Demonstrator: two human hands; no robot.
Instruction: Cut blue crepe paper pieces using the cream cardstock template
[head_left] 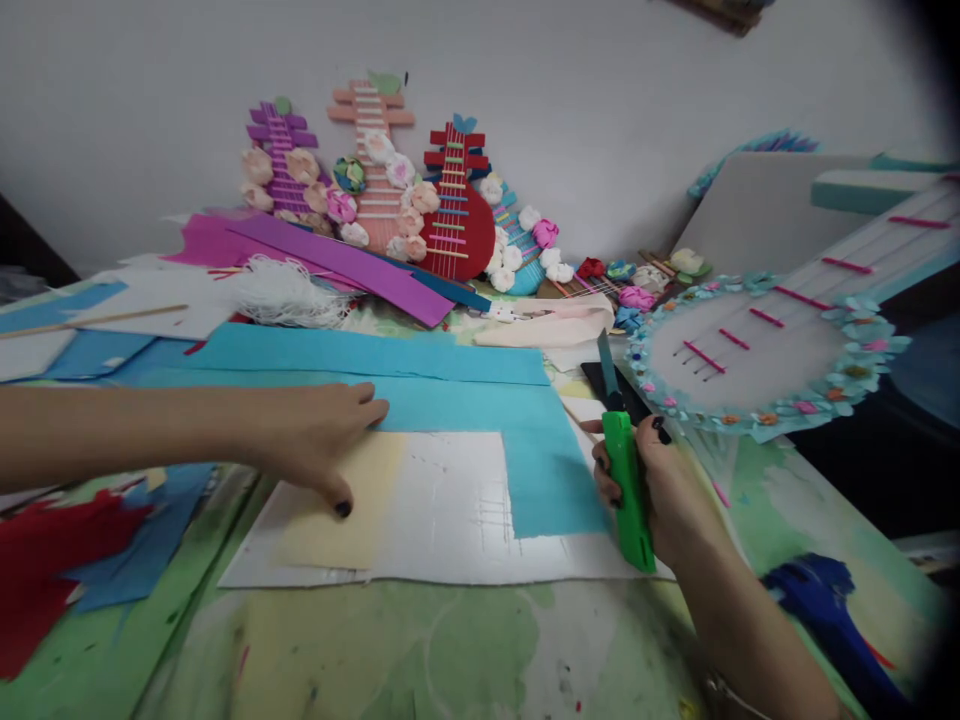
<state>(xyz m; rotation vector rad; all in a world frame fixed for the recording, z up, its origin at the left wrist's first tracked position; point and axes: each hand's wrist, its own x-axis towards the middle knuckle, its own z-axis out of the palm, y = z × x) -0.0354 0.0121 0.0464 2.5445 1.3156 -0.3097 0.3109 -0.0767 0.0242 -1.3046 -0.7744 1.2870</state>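
My left hand [315, 435] lies open, its fingers resting on the turquoise paper [450, 405] and its thumb over a pale yellow sheet [371, 500]. Both lie on a white board [457, 500] on the table. In my right hand [667, 480] is a green utility knife [628, 490], gripped by the handle with the blade out and pointing up and away. It is at the right end of the turquoise paper, over the board's edge. A separate turquoise strip [375, 355] lies along the far side of the paper.
Decorated paper instruments, including a red one [469, 235], lean against the wall. A larger flower-edged one [750, 350] stands at right. A blue glue gun [832, 610] lies near right. White string [289, 292], purple strips [352, 265] and red scraps [60, 560] surround the work.
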